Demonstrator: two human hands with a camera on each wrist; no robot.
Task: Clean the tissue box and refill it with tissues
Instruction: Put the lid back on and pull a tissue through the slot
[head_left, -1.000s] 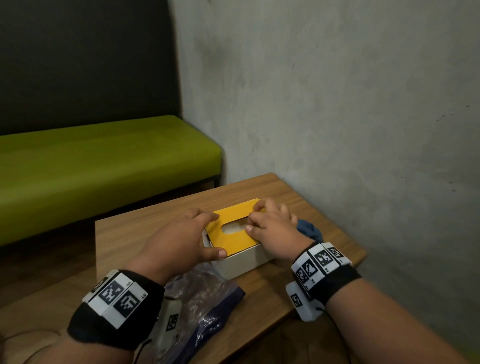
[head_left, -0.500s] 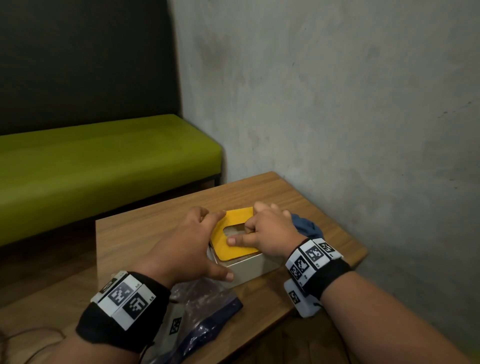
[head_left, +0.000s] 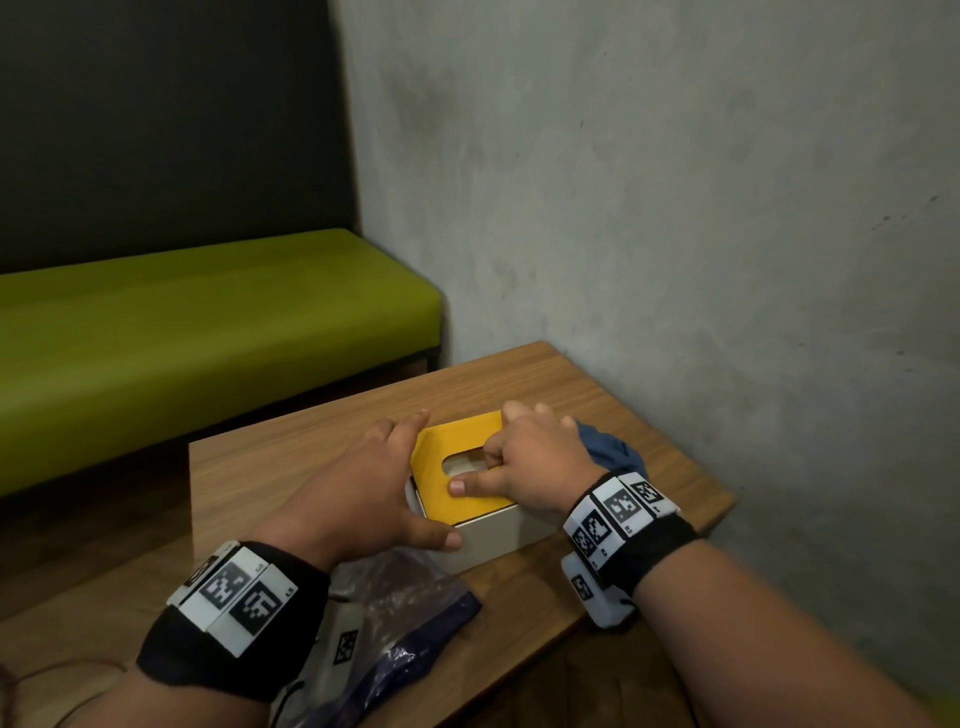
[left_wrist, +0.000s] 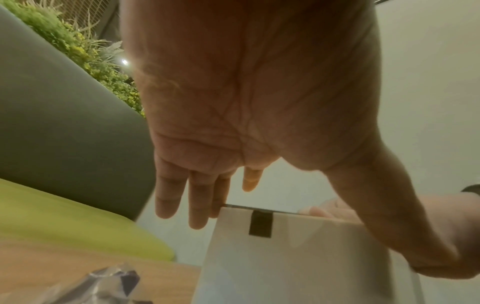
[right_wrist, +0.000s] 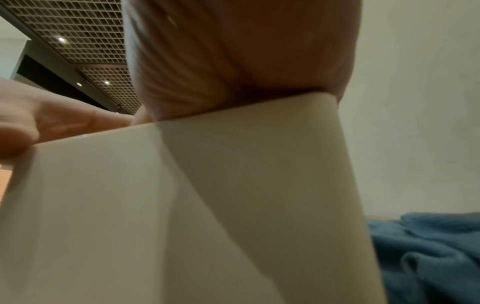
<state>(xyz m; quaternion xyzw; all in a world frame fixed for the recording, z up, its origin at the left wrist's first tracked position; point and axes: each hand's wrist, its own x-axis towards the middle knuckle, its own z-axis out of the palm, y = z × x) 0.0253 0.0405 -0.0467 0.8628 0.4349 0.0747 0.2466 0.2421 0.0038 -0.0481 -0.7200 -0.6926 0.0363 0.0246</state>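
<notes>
Lifting the yellow lid (head_left: 467, 462) off the white tissue box (head_left: 498, 535) looks like the step I am in; the box sits at centre frame on the wooden table (head_left: 311, 457). My right hand (head_left: 535, 467) has a finger hooked down into the lid's slot and the thumb laid flat on top, so it pinches the lid, which seems tilted up at its left edge. My left hand (head_left: 358, 499) is spread, fingers nearly straight along the box's left side and thumb pressed on the near wall, steadying it. Next I judge the lid must come clear and be set aside. A blue cloth (head_left: 613, 452) lies just right of the box; a plastic bag (head_left: 395, 618) lies at lower centre.
</notes>
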